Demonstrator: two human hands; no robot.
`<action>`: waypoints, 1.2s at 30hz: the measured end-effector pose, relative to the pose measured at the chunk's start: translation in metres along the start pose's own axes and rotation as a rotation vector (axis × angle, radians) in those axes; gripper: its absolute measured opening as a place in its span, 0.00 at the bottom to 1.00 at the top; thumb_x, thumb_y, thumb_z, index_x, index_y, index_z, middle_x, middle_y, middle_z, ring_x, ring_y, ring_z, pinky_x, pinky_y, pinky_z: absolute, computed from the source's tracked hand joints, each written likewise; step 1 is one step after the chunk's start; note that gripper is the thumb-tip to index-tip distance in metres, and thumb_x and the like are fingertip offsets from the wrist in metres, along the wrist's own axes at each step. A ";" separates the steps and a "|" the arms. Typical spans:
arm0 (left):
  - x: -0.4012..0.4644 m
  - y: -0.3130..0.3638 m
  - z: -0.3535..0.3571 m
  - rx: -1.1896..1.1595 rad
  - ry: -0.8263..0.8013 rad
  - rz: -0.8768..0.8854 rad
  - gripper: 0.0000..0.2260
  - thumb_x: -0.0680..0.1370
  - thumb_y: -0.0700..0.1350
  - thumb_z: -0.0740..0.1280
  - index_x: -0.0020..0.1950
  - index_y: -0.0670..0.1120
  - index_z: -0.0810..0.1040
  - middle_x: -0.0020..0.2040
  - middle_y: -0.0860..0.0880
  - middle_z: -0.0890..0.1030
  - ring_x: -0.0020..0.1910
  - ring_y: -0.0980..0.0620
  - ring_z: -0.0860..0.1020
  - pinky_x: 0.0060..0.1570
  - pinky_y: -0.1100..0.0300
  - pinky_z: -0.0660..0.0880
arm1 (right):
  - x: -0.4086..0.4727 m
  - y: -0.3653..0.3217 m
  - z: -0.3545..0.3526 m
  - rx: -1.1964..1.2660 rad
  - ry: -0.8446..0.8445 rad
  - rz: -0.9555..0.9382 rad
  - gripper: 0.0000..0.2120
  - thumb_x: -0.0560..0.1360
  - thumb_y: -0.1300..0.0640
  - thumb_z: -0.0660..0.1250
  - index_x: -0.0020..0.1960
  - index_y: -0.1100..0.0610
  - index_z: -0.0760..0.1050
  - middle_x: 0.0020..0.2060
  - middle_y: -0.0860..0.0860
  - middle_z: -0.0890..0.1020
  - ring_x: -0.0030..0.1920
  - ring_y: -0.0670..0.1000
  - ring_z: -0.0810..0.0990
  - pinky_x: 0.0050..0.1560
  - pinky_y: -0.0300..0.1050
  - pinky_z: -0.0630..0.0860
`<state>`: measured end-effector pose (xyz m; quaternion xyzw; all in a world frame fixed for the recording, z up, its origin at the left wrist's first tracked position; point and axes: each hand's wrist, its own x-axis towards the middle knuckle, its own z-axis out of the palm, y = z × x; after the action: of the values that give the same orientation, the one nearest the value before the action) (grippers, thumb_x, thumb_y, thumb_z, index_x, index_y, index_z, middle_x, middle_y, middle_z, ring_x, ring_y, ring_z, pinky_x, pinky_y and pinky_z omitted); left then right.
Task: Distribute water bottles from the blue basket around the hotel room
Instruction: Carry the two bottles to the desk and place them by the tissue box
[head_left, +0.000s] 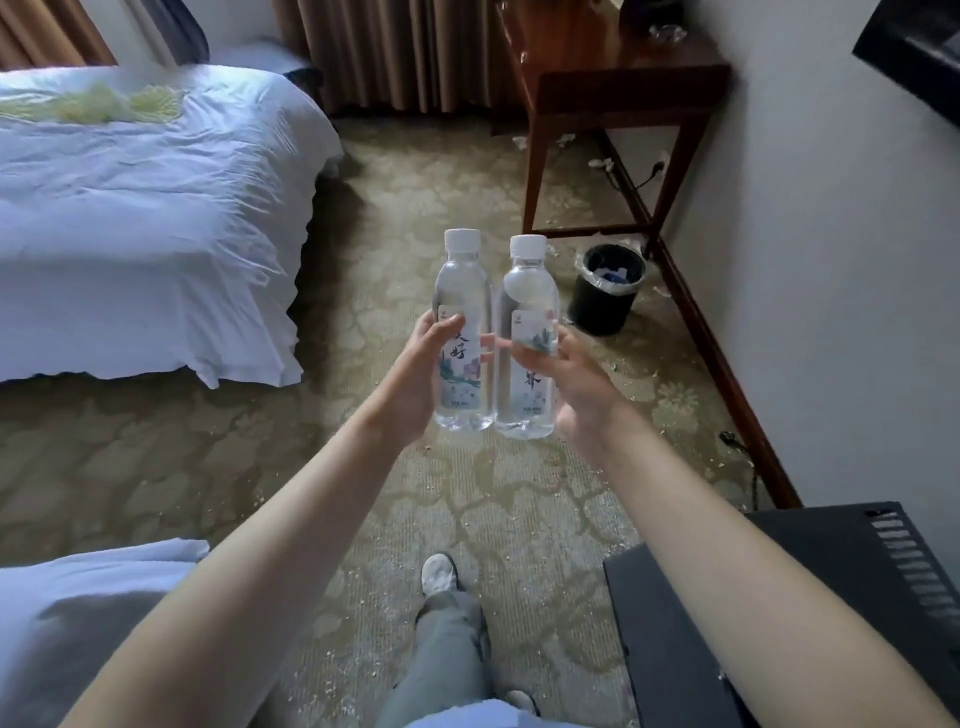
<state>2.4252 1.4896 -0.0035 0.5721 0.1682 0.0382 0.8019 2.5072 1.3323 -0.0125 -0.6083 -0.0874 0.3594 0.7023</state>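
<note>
standing upright and touching side by side, 2 water bottles (493, 332) are gripped 1 each by the left hand (415, 374) and right hand (576, 384), fingers curled round them, the wooden desk (623, 83) well ahead on the right-hand side.

A hotel bedroom: white-sheeted bed (145, 208), patterned carpet (467, 493), heavy brown curtains (389, 52), dark wooden counter (623, 88), lined waste bin (605, 288) beside the wall.

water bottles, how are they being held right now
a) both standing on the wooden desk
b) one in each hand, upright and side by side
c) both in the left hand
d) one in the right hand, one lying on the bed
b: the left hand grips one water bottle and the right hand grips the other bottle, both upright with caps on, side by side above the carpet.
</note>
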 end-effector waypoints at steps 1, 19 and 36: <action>0.017 0.002 -0.011 0.002 -0.002 -0.003 0.23 0.74 0.55 0.62 0.67 0.49 0.65 0.58 0.43 0.77 0.58 0.42 0.78 0.60 0.39 0.73 | 0.017 -0.004 0.005 -0.004 0.004 0.002 0.41 0.59 0.45 0.79 0.68 0.53 0.67 0.59 0.51 0.80 0.61 0.54 0.78 0.63 0.63 0.70; 0.277 0.099 -0.111 0.024 -0.061 -0.046 0.28 0.73 0.55 0.64 0.71 0.48 0.63 0.57 0.45 0.79 0.55 0.44 0.80 0.56 0.42 0.75 | 0.278 -0.091 0.036 0.066 0.117 0.048 0.40 0.55 0.43 0.80 0.63 0.48 0.71 0.61 0.49 0.78 0.61 0.56 0.76 0.61 0.68 0.70; 0.540 0.199 -0.145 0.022 -0.053 -0.004 0.20 0.74 0.54 0.63 0.64 0.49 0.68 0.56 0.45 0.78 0.54 0.44 0.79 0.54 0.44 0.76 | 0.534 -0.214 0.003 0.075 0.094 0.032 0.36 0.61 0.47 0.77 0.65 0.48 0.67 0.63 0.50 0.75 0.61 0.55 0.75 0.61 0.62 0.71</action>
<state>2.9141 1.8261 0.0178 0.5812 0.1486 0.0196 0.7998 2.9786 1.6609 0.0171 -0.5990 -0.0311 0.3448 0.7220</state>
